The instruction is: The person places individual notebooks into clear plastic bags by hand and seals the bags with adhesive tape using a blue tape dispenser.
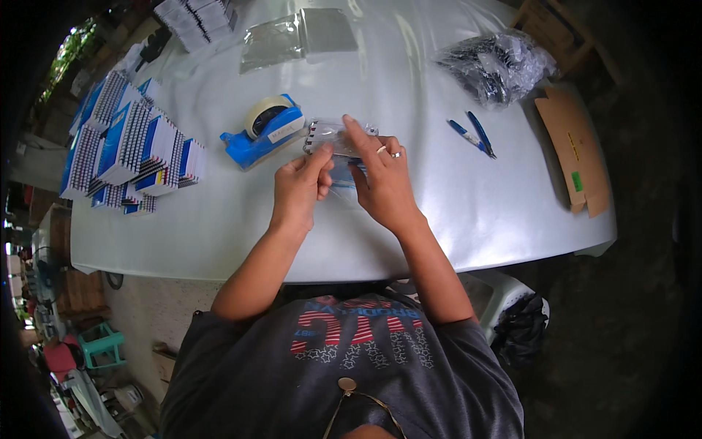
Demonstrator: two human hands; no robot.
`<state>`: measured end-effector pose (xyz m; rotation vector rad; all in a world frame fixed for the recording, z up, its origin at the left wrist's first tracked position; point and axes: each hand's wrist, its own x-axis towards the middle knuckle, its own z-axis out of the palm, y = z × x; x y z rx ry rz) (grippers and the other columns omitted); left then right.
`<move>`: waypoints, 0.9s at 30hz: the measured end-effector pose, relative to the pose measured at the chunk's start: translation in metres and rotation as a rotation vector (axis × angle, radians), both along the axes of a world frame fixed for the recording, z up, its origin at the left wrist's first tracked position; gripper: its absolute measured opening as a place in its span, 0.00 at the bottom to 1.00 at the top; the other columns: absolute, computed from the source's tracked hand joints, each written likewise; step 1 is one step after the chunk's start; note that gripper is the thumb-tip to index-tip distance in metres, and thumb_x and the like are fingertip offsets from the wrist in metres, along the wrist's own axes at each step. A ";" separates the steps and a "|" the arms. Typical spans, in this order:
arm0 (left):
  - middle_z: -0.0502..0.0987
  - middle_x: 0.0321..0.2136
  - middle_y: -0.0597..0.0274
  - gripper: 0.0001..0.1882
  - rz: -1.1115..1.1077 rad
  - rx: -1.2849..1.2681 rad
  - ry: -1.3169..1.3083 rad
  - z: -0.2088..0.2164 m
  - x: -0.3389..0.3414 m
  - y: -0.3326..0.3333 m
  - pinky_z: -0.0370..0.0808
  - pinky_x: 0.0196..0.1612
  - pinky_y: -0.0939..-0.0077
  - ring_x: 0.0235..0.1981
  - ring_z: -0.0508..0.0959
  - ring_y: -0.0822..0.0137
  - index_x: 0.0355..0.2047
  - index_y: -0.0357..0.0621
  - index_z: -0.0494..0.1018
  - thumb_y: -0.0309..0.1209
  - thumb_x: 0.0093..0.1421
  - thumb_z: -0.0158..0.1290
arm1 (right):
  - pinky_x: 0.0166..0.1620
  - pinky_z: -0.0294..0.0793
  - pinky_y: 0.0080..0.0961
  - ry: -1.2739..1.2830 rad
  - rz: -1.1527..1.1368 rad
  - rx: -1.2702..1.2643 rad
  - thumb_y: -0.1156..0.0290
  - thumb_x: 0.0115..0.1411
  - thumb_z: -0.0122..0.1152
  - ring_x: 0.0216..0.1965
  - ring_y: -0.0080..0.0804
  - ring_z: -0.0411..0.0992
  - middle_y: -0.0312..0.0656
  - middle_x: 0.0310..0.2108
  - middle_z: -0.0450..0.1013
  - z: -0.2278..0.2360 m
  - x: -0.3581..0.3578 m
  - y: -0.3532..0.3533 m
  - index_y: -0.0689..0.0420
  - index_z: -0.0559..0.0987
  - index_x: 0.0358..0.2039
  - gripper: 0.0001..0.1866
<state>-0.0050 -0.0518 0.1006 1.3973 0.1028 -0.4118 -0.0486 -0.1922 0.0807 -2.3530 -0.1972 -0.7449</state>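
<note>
Between my hands, over the middle of the table, is a small spiral notebook (338, 143) in a clear plastic sleeve. Its coiled binding faces away from me, and clear film hangs below it over something blue. My left hand (301, 179) pinches the notebook's near left side between thumb and curled fingers. My right hand (382, 172), with rings on it, grips the right side, its index finger reaching over the top edge. Just left of the notebook stands a blue tape dispenser (252, 146) with a roll of clear tape (268, 115).
Stacks of spiral notebooks (128, 146) crowd the table's left side, with more piles (194, 22) at the far left. Flat clear sleeves (296, 40) lie at the back. To the right are two blue pens (474, 135), crumpled plastic (501, 66) and a cardboard piece (574, 154).
</note>
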 end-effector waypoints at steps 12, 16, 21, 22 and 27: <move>0.69 0.13 0.69 0.22 -0.012 0.005 -0.078 -0.044 0.000 0.009 0.60 0.17 0.83 0.14 0.65 0.78 0.17 0.42 0.71 0.47 0.54 0.63 | 0.46 0.64 0.33 0.022 -0.032 -0.177 0.84 0.43 0.58 0.45 0.40 0.65 0.36 0.51 0.68 0.007 -0.002 0.004 0.51 0.77 0.49 0.29; 0.68 0.09 0.67 0.26 0.066 0.282 -0.251 -0.092 0.008 0.018 0.59 0.14 0.79 0.11 0.66 0.77 0.10 0.41 0.69 0.47 0.51 0.64 | 0.48 0.64 0.34 0.009 -0.027 -0.259 0.80 0.45 0.62 0.47 0.40 0.65 0.38 0.50 0.68 0.026 0.001 0.004 0.53 0.77 0.48 0.26; 0.68 0.09 0.65 0.26 -0.260 0.529 -0.212 -0.088 -0.003 0.028 0.62 0.17 0.78 0.12 0.67 0.76 0.11 0.39 0.71 0.48 0.53 0.62 | 0.48 0.65 0.36 -0.044 -0.084 -0.356 0.68 0.40 0.72 0.50 0.43 0.66 0.46 0.47 0.70 0.037 0.024 0.009 0.55 0.75 0.49 0.32; 0.69 0.09 0.64 0.26 -0.420 0.576 -0.199 -0.086 -0.008 0.026 0.64 0.18 0.77 0.12 0.68 0.75 0.13 0.39 0.73 0.49 0.54 0.61 | 0.48 0.65 0.36 -0.045 -0.085 -0.359 0.68 0.40 0.72 0.50 0.43 0.66 0.46 0.47 0.70 0.038 0.034 0.009 0.55 0.75 0.49 0.32; 0.76 0.41 0.59 0.29 -0.757 0.097 0.089 -0.074 -0.029 0.038 0.74 0.38 0.74 0.40 0.77 0.70 0.51 0.40 0.68 0.50 0.60 0.54 | 0.53 0.67 0.33 0.264 0.170 0.150 0.72 0.40 0.73 0.47 0.40 0.71 0.44 0.44 0.72 0.038 0.044 0.010 0.58 0.72 0.50 0.33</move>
